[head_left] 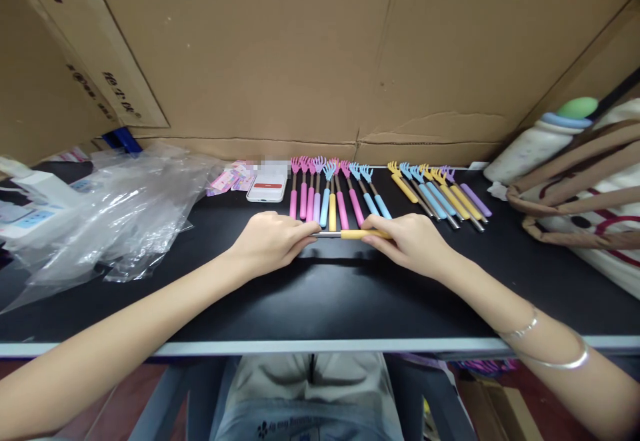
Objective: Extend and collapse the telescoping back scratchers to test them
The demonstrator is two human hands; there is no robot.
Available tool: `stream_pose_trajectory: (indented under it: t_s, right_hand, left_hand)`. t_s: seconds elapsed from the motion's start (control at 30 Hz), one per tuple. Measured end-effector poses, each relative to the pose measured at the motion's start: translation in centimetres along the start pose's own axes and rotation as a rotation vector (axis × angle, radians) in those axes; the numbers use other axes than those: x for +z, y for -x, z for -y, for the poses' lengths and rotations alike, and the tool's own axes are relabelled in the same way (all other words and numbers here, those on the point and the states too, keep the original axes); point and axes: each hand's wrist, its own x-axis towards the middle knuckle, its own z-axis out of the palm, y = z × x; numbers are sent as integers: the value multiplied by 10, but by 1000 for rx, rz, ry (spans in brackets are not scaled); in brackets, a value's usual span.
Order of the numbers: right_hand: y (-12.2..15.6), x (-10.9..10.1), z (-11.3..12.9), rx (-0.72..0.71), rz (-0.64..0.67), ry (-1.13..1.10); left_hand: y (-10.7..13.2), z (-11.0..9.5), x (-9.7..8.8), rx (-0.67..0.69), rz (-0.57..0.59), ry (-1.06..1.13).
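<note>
A small back scratcher with a yellow grip and a metal shaft [350, 234] lies crosswise between my hands, just above the black table [320, 294]. My left hand [267, 241] pinches the metal end with curled fingers. My right hand [413, 241] is closed round the yellow grip end. Just behind them lie two rows of the same scratchers. The nearer row [333, 191] has pink, blue and yellow grips. The row to the right [440, 191] has yellow, blue and purple grips, with claw heads pointing away.
A white phone [269, 183] and pink cards [231, 178] lie behind my left hand. Crumpled clear plastic bags [110, 211] fill the left side. A striped tote bag [585, 201] and a bottle [537, 144] stand at the right. Cardboard walls [320, 48] close off the back.
</note>
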Motion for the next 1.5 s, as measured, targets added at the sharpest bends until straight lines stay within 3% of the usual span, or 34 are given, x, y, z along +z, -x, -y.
stream_pose_trajectory:
  t_s: [1.0, 1.5]
  right_hand:
    - [-4, -3, -7, 22, 26, -90]
    - [-1, -4, -12, 21, 118, -91]
  left_hand:
    - [0, 6, 7, -6, -6, -37]
    - [0, 7, 11, -17, -25, 12]
